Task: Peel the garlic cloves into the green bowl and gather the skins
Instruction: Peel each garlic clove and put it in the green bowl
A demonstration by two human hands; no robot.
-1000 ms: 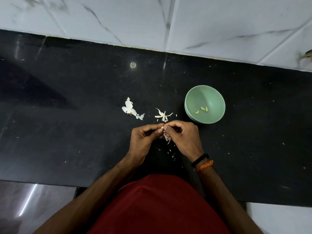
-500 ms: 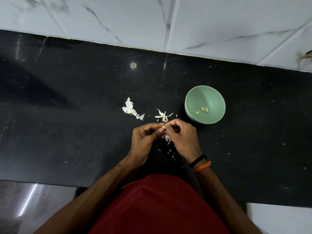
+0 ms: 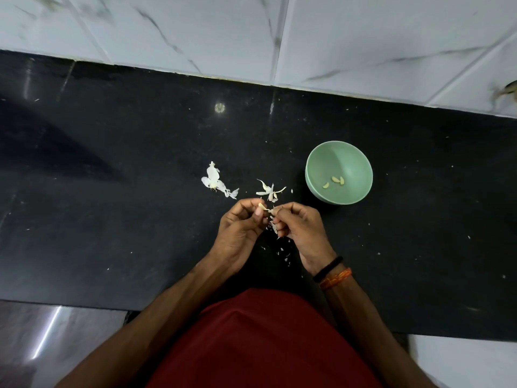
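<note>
Both hands, left hand and right hand, pinch one garlic clove (fingers curled tight), near the green bowl.

We find no writing, label, brand, number or sign that can be read anywhere in this view. The bowl, the counter and the wall tiles carry no lettering we can make out.
</note>
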